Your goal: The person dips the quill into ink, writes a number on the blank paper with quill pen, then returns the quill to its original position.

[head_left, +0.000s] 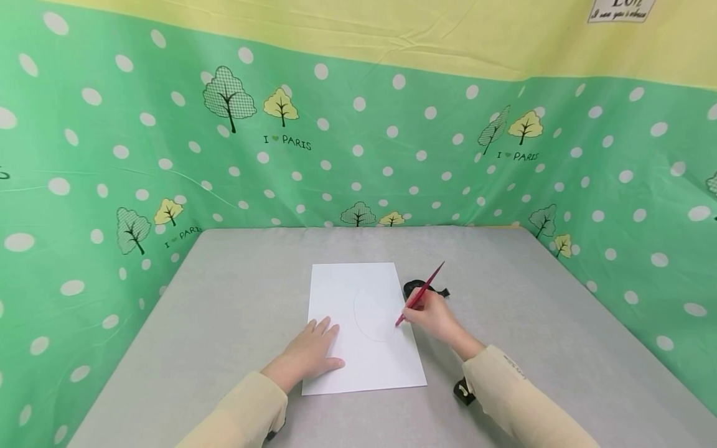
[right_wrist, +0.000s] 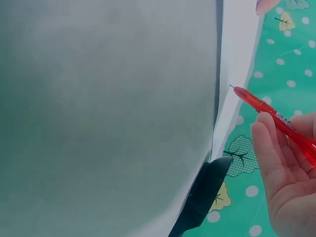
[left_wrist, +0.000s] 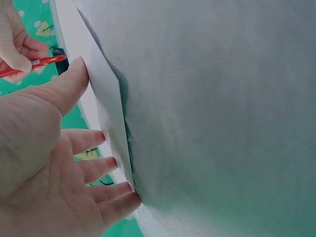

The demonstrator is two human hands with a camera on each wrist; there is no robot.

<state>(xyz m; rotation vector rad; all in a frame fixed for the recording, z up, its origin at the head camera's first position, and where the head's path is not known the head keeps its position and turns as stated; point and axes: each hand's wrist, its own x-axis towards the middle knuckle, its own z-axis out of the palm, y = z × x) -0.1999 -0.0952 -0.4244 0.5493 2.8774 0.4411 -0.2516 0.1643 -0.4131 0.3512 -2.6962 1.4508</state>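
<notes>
A sheet of white paper (head_left: 364, 373) lies on the grey table, with a faint thin curve (head_left: 358, 320) drawn on it, like the left side and bottom of an oval. My left hand (head_left: 310, 351) rests on the lower left of the paper, fingers extended and thumb apart. In my right hand (head_left: 434, 316) I hold a slender red pen (head_left: 427, 285), pinched between thumb and fingers. Its tip is at the right end of the curve, near the paper's right edge. The right wrist view shows the pen (right_wrist: 264, 107) with its thin point at the paper (right_wrist: 236, 54).
A black object (head_left: 413, 286) with a narrow end lies just beyond my right hand, beside the paper. Another small black item (head_left: 463, 392) shows at my right sleeve. Green and yellow printed cloth (head_left: 364, 124) hangs around the grey table (head_left: 235, 298).
</notes>
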